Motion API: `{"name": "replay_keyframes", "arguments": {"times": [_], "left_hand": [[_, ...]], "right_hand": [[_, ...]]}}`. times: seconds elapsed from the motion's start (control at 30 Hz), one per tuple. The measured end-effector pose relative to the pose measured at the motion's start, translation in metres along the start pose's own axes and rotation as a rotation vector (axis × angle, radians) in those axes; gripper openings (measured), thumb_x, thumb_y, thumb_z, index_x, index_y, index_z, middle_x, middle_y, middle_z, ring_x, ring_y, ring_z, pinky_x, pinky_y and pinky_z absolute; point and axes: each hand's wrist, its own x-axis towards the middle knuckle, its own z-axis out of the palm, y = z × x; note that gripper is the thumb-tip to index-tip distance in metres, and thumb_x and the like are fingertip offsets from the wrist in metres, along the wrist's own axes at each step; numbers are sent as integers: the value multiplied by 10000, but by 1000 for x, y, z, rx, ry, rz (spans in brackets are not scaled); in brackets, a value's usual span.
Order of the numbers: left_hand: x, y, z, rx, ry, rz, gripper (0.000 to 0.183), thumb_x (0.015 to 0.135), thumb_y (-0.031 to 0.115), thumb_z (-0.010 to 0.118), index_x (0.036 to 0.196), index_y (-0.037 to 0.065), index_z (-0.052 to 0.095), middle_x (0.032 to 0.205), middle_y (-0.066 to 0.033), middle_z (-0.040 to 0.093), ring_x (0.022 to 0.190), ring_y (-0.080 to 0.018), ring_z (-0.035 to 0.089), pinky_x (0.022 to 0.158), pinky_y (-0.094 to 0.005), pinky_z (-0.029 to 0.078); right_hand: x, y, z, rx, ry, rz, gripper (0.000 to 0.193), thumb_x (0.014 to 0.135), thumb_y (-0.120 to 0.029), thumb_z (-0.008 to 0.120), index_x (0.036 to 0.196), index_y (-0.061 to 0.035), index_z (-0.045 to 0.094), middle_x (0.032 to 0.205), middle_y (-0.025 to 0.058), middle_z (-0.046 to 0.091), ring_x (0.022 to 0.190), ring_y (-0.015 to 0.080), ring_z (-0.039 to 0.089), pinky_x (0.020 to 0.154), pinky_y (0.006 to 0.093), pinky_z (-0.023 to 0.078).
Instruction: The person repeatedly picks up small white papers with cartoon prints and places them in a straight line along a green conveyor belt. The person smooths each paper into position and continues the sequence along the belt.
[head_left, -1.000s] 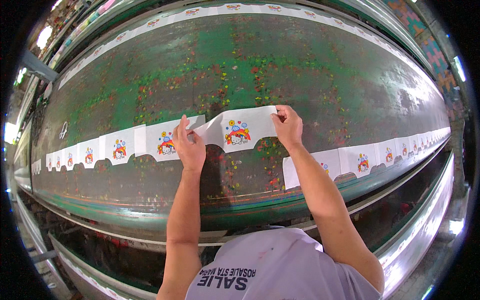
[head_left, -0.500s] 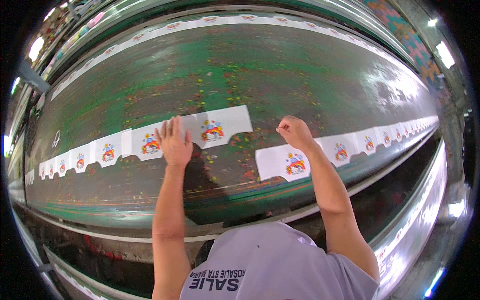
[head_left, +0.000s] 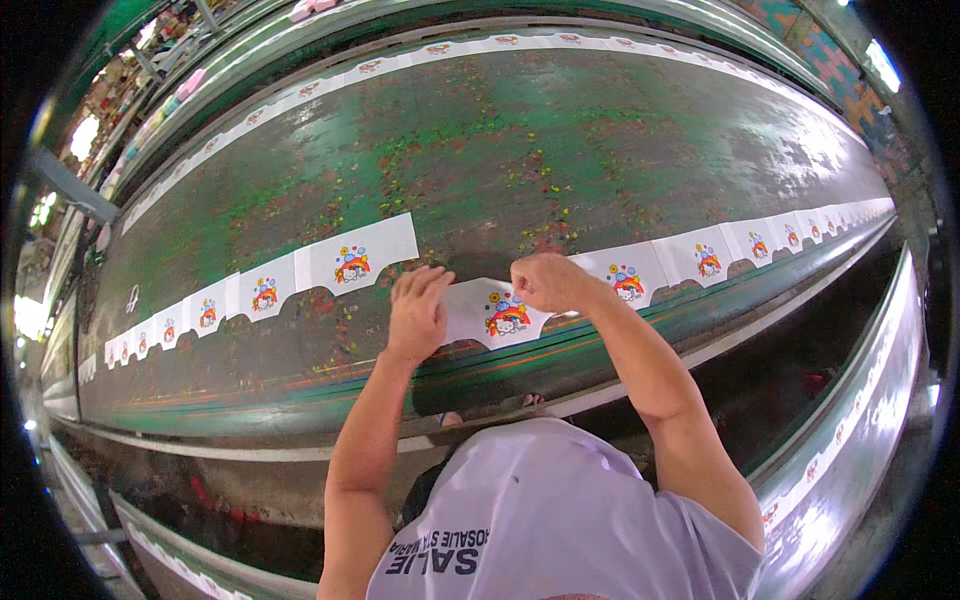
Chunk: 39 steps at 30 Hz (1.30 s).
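A white cut piece, cloth or paper, with a colourful cartoon print and a scalloped lower edge, lies on the long table in front of me. My left hand rests at its left end, fingers stretched out and fairly flat. At the upper right part of the same piece, my right hand is closed, and the white edge rises a little by its fingers. The fingertips are partly hidden. To the right, the neighbouring printed piece continues the row. Left of my left hand, another row ends with a similar piece.
The long dark table has green patches and paint specks. Along its far side runs another row of printed pieces. A pale rail follows the near edge. A second table stands at the right.
My left hand has left the left row and moved right to the piece before me. My right hand has come down onto that piece's upper part. The view has shifted rightward.
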Motion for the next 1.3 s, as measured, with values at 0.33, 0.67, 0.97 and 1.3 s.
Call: {"name": "replay_keyframes", "arguments": {"times": [0.33,0.67,0.97,1.3], "left_hand": [[6,53,-22,-433,6,-623,430,952,15,770,1378,65,748,1031,-77,781,967,-188,729,968,-375,571],[35,-14,11,-270,368,-728,399,981,62,768,1379,36,753,1066,-105,789,954,-191,737,888,-364,581],[73,-93,49,175,440,-478,363,942,113,780,1305,119,766,1111,-75,785,1130,-333,680,1177,-569,428],[77,-95,53,229,434,-521,458,894,130,797,1347,113,732,1281,-112,734,1245,-358,647,1167,-564,424]], "right_hand": [[-57,17,-44,364,-11,-62,334,895,-84,788,1225,-38,767,1003,143,799,935,300,775,836,420,588],[17,84,5,812,501,277,227,963,-57,779,1181,5,752,946,49,754,884,138,691,774,352,560],[98,124,16,380,687,301,335,942,-82,811,1272,-94,754,951,105,753,844,255,732,814,380,589],[105,125,17,445,755,408,266,957,-99,820,1207,-30,763,966,99,796,846,196,762,790,369,610]]}}
